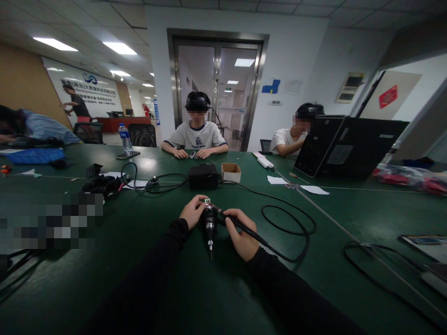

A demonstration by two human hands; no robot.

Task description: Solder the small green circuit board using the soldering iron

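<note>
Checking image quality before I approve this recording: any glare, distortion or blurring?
Head view: ceiling light blown out, pale sheen on the green table; head view: computer case looks stretched at right; head view: pixelated patch at left, but left hand and right hand are distinguishable.

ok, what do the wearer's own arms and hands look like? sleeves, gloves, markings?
Both arms are in long, plain black sleeves: the left sleeve is bunched into folds near the cuff, and the right sleeve also ends around the wrist. The left hand and right hand are bare, with no gloves. No logo or marking shows on either sleeve.
</note>
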